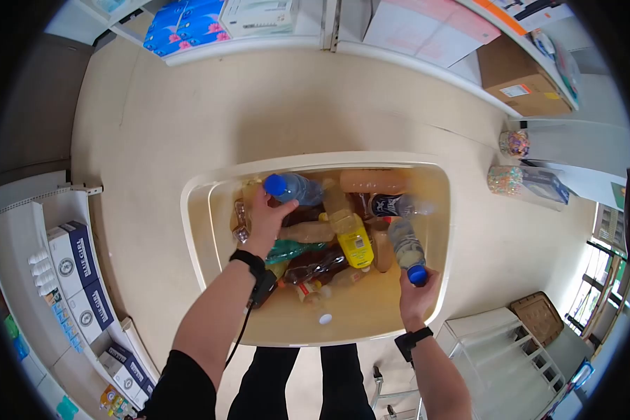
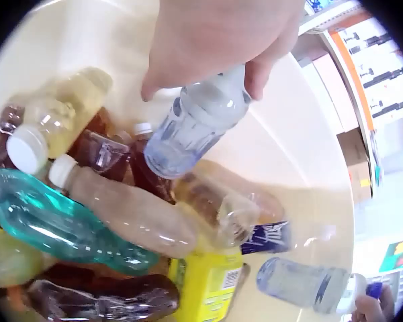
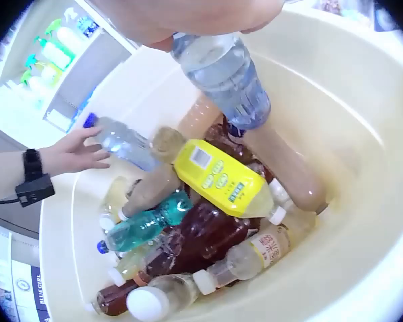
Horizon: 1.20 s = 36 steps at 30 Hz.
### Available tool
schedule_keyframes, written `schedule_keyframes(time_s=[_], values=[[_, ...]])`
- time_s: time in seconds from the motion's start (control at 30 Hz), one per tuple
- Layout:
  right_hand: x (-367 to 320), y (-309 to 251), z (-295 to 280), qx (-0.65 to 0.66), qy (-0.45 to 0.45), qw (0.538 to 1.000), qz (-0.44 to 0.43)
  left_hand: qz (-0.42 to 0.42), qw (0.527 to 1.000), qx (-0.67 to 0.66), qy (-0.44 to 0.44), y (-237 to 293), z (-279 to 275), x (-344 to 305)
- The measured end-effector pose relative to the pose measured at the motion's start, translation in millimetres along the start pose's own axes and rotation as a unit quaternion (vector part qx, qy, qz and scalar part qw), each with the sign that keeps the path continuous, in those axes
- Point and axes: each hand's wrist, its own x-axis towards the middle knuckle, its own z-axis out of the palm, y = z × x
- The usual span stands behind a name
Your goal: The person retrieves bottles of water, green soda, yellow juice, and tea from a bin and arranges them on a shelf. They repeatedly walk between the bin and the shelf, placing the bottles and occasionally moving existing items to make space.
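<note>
Our left hand [image 1: 262,224] grasped a blue-capped bottle [image 1: 301,190] and our right hand [image 1: 420,297] gripped another bottle [image 1: 406,243], holding clear liquid. Beneath our fingers, the cream tub [image 1: 315,158] contained a teal bottle [image 1: 294,250] and dark-liquid bottles [image 3: 215,225].

One clear bottle [image 1: 304,191] slants in the tub's [image 1: 378,316] far left part, its blue cap [image 1: 276,185] toward the left wall. The second bottle [image 1: 405,239], also clear, tilts near the right wall, its blue lid [image 1: 417,274] toward the near rim.

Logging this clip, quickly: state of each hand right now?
Left hand: closed on a blue-capped bottle, near its cap.
Right hand: closed on a second blue-capped bottle.
</note>
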Motion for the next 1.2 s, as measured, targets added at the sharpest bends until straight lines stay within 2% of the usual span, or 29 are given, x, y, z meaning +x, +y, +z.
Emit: schedule_keyframes(time_s=[0.03,0.07,0.1,0.13,0.17,0.23,0.3,0.33,0.4,0.43,0.47,0.5,0.57,0.63,0.7,0.73,0.77,0.8,0.83,0.87,0.93,1.0,1.07,1.1,1.17,1.2], values=[[-2.0,-4.0,-4.5,0.002,0.011,1.0,-0.004,0.063,0.998,-0.007,-0.006,-9.0,15.2,0.4],[-6.5,-3.9,-11.4,-0.006,0.029,0.995,-0.1,0.122,0.992,-0.014,-0.011,-16.5,23.8,-1.4],[-12.7,-10.9,-19.5,-0.016,0.043,0.98,-0.194,0.123,0.992,-0.022,-0.014,-15.9,26.8,-6.6],[-20.5,-21.0,-28.6,-0.029,0.036,0.973,-0.227,0.118,0.992,0.027,-0.039,-14.1,29.4,-12.5],[-27.4,-29.5,-37.8,-0.032,0.04,0.972,-0.23,0.113,0.989,0.078,-0.063,-10.7,29.8,-22.3],[-43.8,-52.7,-53.2,0.13,-0.065,0.97,-0.194,0.199,0.954,0.185,-0.128,26.9,36.0,-56.3],[-55.6,-63.2,-64.6,0.144,-0.088,0.967,-0.193,0.067,0.964,0.229,-0.117,60.3,23.0,-83.1],[-60.4,-67.5,-68.6,0.142,-0.091,0.966,-0.194,0.076,0.964,0.229,-0.115,71.3,12.9,-92.6],[-71.9,-73.9,-77.2,0.144,-0.093,0.966,-0.196,0.083,0.929,0.34,-0.123,70.6,-9.4,-105.1],[-73.8,-77.3,-77.2,0.147,-0.111,0.958,-0.218,0.089,0.929,0.339,-0.118,84.8,-11.2,-118.3],[-72.1,-81.3,-72.9,0.15,-0.13,0.95,-0.243,0.207,0.885,0.363,-0.207,95.0,-11.9,-129.3],[-71.3,-87.8,-70.0,0.152,-0.133,0.948,-0.246,0.315,0.818,0.383,-0.292,104.4,-10.1,-139.8],[-79.6,-99.7,-64.2,0.22,-0.21,0.939,-0.163,0.31,0.815,0.383,-0.305,103.7,3.1,-163.4],[-78.2,-102.9,-43.0,0.247,-0.223,0.932,-0.14,0.315,0.809,0.381,-0.318,90.8,3.6,-163.4],[-68.6,-107.5,-16.4,0.327,-0.301,0.89,-0.103,0.211,0.845,0.395,-0.293,74.3,-8.9,-157.8],[-56.3,-105.6,9.8,0.385,-0.335,0.857,-0.071,0.207,0.846,0.397,-0.29,73.2,-18.6,-154.4],[-39.0,-105.6,36.2,0.383,-0.341,0.855,-0.072,0.138,0.882,0.378,-0.245,71.9,-30.0,-150.8],[-22.6,-108.8,61.8,0.443,-0.386,0.804,0.091,0.065,0.911,0.355,-0.198,70.6,-42.7,-150.1],[-6.1,-111.0,90.8,0.486,-0.417,0.726,0.249,0.063,0.913,0.355,-0.192,67.6,-55.4,-148.9],[12.2,-109.4,130.1,0.483,-0.424,0.726,0.245,0.049,0.925,0.332,-0.177,63.6,-69.0,-147.1],[39.8,-107.1,207.0,0.483,-0.364,0.693,0.392,0.045,0.934,0.323,-0.149,43.1,-99.4,-144.5],[45.2,-118.3,248.8,0.58,-0.253,0.723,0.276,0.04,0.937,0.316,-0.142,38.0,-119.7,-145.4],[54.5,-126.3,278.2,0.523,-0.127,0.778,0.323,0.018,0.936,0.314,-0.159,47.5,-137.3,-148.9],[53.9,-129.1,284.1,0.52,-0.137,0.779,0.321,0.018,0.938,0.313,-0.15,47.7,-143.9,-149.4],[49.9,-132.1,271.0,0.434,-0.094,0.834,0.326,0.044,0.94,0.312,-0.132,51.9,-153.0,-160.5],[51.0,-122.1,261.5,0.443,-0.146,0.826,0.318,0.045,0.943,0.304,-0.127,52.3,-157.3,-166.6]])
